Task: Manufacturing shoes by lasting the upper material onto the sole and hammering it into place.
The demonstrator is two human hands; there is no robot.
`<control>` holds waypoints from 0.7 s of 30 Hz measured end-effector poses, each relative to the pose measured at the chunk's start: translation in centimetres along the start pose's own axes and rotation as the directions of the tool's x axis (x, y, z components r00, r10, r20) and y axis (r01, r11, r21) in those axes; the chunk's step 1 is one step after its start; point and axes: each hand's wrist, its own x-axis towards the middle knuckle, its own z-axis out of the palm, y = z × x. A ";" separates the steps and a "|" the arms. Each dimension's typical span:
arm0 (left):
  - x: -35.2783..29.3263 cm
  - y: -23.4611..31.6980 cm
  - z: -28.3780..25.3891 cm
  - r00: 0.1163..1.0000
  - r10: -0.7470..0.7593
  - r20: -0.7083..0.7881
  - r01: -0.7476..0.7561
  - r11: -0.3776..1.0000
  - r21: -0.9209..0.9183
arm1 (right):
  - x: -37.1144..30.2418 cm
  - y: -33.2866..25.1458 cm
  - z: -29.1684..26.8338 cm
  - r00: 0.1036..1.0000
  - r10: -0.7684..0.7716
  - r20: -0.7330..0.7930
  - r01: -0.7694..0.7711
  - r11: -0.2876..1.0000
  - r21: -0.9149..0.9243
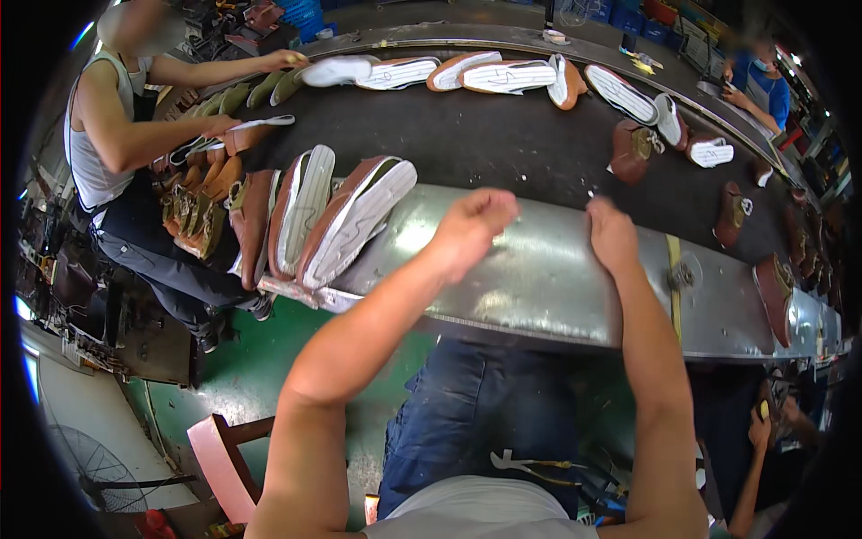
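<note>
My left hand (473,226) hovers over the shiny metal edge (539,269) of a dark conveyor belt (503,144), fingers curled closed with nothing visible in them. About a hand's width to the right, my right hand (612,235) rests on the same metal edge, fingers bent down; what it pinches, if anything, is too small to tell. Just left of my left hand, three brown shoes with white soles (355,220) stand on their sides, leaning on the edge.
More brown shoes and white soles (507,75) lie along the belt's far side and right end (732,214). A person in a sleeveless top (108,135) handles shoes at the left; another person in blue (763,85) is at the far right. A red stool (224,449) stands on the green floor.
</note>
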 end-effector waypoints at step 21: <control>42.6 2.0 -2.8 0.931 0.133 -0.340 0.301 0.244 0.922 | 1.1 -0.2 -2.6 0.992 0.094 0.079 -0.106 0.980 0.169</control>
